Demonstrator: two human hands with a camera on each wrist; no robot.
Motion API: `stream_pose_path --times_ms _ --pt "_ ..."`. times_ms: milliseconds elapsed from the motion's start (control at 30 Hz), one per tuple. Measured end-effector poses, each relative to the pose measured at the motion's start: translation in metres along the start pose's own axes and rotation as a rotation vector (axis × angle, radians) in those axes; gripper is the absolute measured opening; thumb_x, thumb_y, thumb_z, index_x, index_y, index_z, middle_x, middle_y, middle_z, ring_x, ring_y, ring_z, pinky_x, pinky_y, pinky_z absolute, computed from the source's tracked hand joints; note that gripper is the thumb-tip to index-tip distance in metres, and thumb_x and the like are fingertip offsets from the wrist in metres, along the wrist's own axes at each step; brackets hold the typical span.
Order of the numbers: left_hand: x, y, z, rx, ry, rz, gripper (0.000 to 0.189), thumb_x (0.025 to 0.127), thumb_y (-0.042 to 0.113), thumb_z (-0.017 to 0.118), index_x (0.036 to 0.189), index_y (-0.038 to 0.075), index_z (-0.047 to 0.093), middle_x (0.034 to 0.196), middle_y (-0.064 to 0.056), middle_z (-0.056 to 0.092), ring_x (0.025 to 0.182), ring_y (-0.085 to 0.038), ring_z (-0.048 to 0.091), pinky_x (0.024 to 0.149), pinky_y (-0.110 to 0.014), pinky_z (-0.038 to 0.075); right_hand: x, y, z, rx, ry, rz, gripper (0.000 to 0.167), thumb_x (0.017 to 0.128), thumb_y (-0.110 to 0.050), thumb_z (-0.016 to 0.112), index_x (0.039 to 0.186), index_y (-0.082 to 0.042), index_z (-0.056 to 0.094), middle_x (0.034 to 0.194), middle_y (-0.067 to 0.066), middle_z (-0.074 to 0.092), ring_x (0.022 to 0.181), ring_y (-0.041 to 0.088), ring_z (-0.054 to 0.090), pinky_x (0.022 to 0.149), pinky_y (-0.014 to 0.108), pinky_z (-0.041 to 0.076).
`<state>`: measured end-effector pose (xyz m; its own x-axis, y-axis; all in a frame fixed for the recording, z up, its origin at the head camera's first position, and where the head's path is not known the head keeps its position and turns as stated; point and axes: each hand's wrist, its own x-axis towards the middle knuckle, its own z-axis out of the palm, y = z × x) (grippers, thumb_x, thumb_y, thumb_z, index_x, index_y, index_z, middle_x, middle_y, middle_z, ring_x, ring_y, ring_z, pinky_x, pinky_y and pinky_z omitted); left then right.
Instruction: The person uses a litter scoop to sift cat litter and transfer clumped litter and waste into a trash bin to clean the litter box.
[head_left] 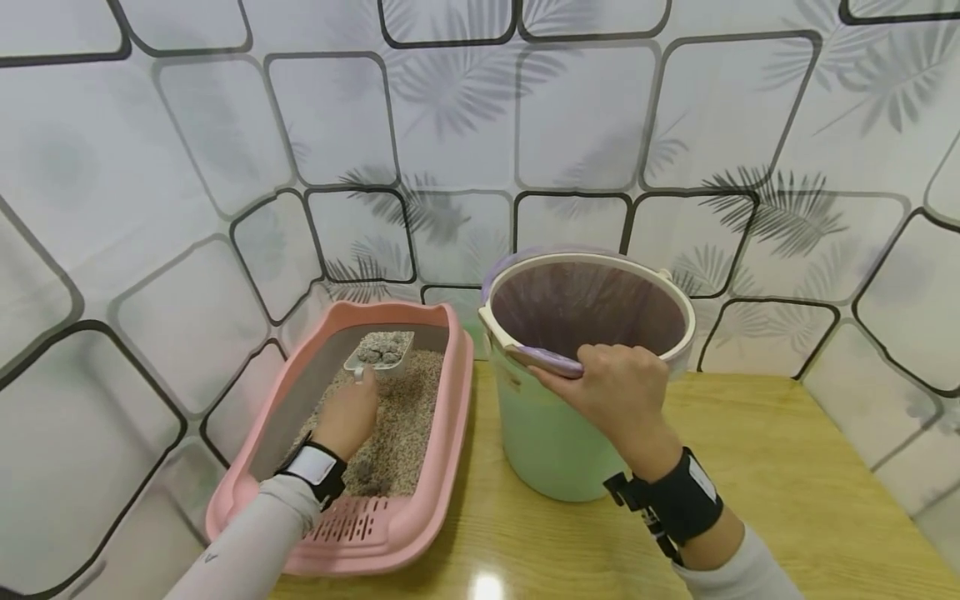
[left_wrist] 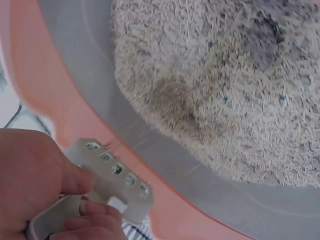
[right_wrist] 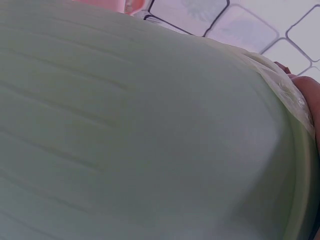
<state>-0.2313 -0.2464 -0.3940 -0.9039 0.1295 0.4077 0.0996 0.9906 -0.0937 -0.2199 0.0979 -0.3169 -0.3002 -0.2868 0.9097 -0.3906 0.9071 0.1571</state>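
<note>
In the head view my left hand (head_left: 351, 414) grips the handle of a white litter scoop (head_left: 401, 364). The scoop carries grey clumps and pale litter, held over the far end of a pink litter box (head_left: 459, 400). Slots along the scoop's edge show in the left wrist view, where the hand (left_wrist: 45, 185) curls round its handle. My right hand (head_left: 622, 387) holds the front rim of a pale green bucket (head_left: 558, 450), fingers over the edge at the purple bag lining (head_left: 551, 360). The right wrist view is mostly filled by the bucket's side (right_wrist: 150, 125).
Box and bucket stand side by side on a yellow wood-grain table (head_left: 750, 475). A patterned curtain (head_left: 465, 125) rises close behind and to the left. Litter (head_left: 405, 433) covers the box floor, with a darker patch near its front. A slotted pink step (head_left: 348, 525) forms the box's near end.
</note>
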Motion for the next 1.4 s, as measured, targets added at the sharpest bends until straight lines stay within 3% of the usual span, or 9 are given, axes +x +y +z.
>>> stream_pose_path --times_ms 133,367,500,767,1000,1400 --pt "-0.002 -0.001 -0.003 -0.004 0.053 0.009 0.052 0.081 -0.002 0.064 0.129 -0.014 0.049 0.051 -0.012 0.051 0.042 -0.025 0.049 0.041 -0.037 0.042 -0.002 0.001 0.0 -0.001 -0.013 0.002 0.067 0.071 -0.069 0.061 0.044 -0.015 0.034 0.04 -0.002 0.029 0.036 0.014 0.02 0.038 0.029 0.013" --pt "-0.011 -0.004 -0.002 -0.083 0.022 -0.031 0.06 0.082 -0.001 0.063 0.135 -0.016 0.04 0.053 -0.013 0.051 0.044 -0.025 0.048 0.041 -0.037 0.04 -0.003 -0.001 -0.001 0.005 -0.001 0.003 0.066 0.068 -0.069 0.064 0.044 -0.015 0.034 0.04 -0.003 0.03 0.036 0.014 0.02 0.038 0.029 0.014" --pt "-0.015 -0.006 -0.002 -0.082 0.052 -0.051 0.064 0.083 0.001 0.064 0.138 -0.015 0.036 0.055 -0.015 0.052 0.044 -0.024 0.047 0.04 -0.036 0.038 -0.003 -0.001 -0.002 0.011 0.003 0.007 0.067 0.072 -0.069 0.061 0.044 -0.015 0.034 0.04 -0.003 0.029 0.036 0.013 0.02 0.037 0.03 0.015" --pt "-0.014 -0.007 -0.011 -0.097 0.101 -0.088 0.068 0.08 -0.001 0.063 0.141 -0.011 0.034 0.067 -0.027 0.056 0.045 -0.033 0.051 0.039 -0.043 0.043 0.0 0.001 -0.004 -0.002 -0.005 -0.004 0.07 0.079 -0.072 0.053 0.045 -0.014 0.034 0.041 -0.003 0.029 0.036 0.014 0.021 0.037 0.029 0.015" --pt "-0.012 -0.014 -0.013 -0.139 0.125 -0.073 0.065 0.079 -0.003 0.058 0.139 -0.01 0.035 0.068 -0.028 0.055 0.043 -0.033 0.049 0.038 -0.045 0.042 0.0 0.0 -0.001 -0.012 -0.015 -0.014 0.068 0.077 -0.071 0.056 0.045 -0.015 0.033 0.04 -0.003 0.029 0.036 0.013 0.02 0.038 0.028 0.014" --pt "-0.009 -0.015 -0.014 -0.191 0.135 -0.072 0.05 0.096 0.004 0.046 0.143 -0.008 0.032 0.072 -0.029 0.054 0.045 -0.033 0.048 0.04 -0.045 0.042 0.0 0.001 0.0 -0.021 -0.01 -0.011 0.067 0.07 -0.067 0.065 0.044 -0.015 0.033 0.04 -0.003 0.03 0.036 0.013 0.02 0.038 0.028 0.015"
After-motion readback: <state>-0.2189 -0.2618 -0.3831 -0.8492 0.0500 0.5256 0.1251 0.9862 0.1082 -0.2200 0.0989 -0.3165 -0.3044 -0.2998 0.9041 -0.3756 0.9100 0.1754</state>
